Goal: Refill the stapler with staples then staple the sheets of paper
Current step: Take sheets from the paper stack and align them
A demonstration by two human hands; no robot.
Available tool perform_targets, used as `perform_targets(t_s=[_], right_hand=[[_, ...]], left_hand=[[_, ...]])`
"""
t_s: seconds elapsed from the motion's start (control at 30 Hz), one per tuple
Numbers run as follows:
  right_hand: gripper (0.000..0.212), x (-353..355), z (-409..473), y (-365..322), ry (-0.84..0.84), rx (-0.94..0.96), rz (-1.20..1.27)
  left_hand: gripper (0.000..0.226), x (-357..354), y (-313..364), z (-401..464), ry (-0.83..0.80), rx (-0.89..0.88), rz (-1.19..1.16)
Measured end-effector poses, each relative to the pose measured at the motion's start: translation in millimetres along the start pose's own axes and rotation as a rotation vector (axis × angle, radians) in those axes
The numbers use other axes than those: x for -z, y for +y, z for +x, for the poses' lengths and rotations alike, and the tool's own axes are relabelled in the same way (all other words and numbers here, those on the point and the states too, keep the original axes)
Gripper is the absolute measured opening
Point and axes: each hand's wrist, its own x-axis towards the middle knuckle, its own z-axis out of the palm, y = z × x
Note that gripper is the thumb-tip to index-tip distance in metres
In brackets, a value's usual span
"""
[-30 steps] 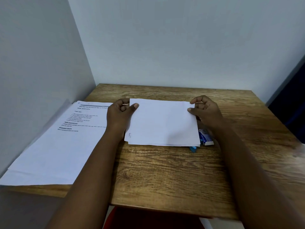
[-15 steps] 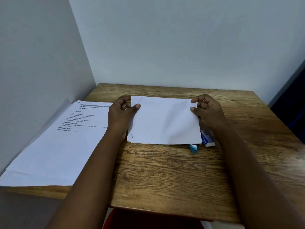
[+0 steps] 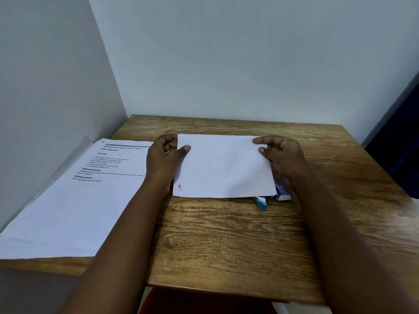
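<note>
White sheets of paper [image 3: 223, 166] are pinched at their two upper corners, the left hand [image 3: 164, 159] and right hand [image 3: 280, 155] each closed on an edge, lifting the stack off the wooden bench [image 3: 226, 241]. A blue stapler [image 3: 261, 202] and staple box [image 3: 282, 194] peek out just beneath its lower right corner. Squaring the edges evenly now would likely help the later stapling, though the stapler probably needs refilling first.

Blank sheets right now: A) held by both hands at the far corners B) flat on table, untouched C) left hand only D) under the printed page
A: the left hand and right hand each pinch a far corner of the blank sheets.
</note>
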Motion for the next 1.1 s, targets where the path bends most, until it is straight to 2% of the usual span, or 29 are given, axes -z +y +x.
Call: perform_targets(t_s=[0.07, 0.13, 0.23, 0.3, 0.33, 0.57, 0.83, 0.93, 1.03, 1.1], right_hand=[[0.031, 1.4, 0.5, -0.1, 0.013, -0.006, -0.009], [0.032, 2.6, 0.5, -0.2, 0.023, -0.003, -0.021], [0.033, 1.4, 0.5, -0.8, 0.009, -0.007, -0.002], [0.03, -1.2, 0.1, -1.3, -0.018, -0.012, 0.017], [0.029, -2.4, -0.7, -1.9, -0.033, -0.009, 0.022], [0.024, -6.0, -8.4, -7.9, -0.099, 0.104, 0.02], [0.019, -7.4, -10.1, -15.7, -0.062, 0.098, 0.084], [0.022, -12.3, -10.2, -14.8, -0.009, 0.088, -0.012], [0.019, -16.2, -11.6, -12.8, 0.007, 0.134, -0.062], [0.013, -16.4, -11.8, -12.7, 0.03, 0.127, -0.039]], left_hand=[[0.047, -1.9, 1.6, -2.8, 0.019, -0.037, 0.143], [0.051, -3.3, 7.2, -4.4, -0.006, -0.152, 0.366], [0.037, -16.4, 24.5, 0.0, -0.145, -0.382, 0.787], [0.026, -36.0, 39.8, -1.1, -0.242, -0.448, 0.997], [0.024, -47.3, 46.5, -1.6, -0.296, -0.446, 1.03], [0.043, -94.2, 75.5, 10.2, -0.675, -0.294, 0.817], [0.035, -95.3, 74.5, 23.4, -0.761, -0.23, 0.709], [0.034, -97.4, 74.1, 21.7, -0.808, -0.242, 0.706], [0.045, -99.0, 72.2, 20.3, -0.809, -0.285, 0.787], [0.049, -97.3, 70.0, 20.8, -0.83, -0.267, 0.755]])
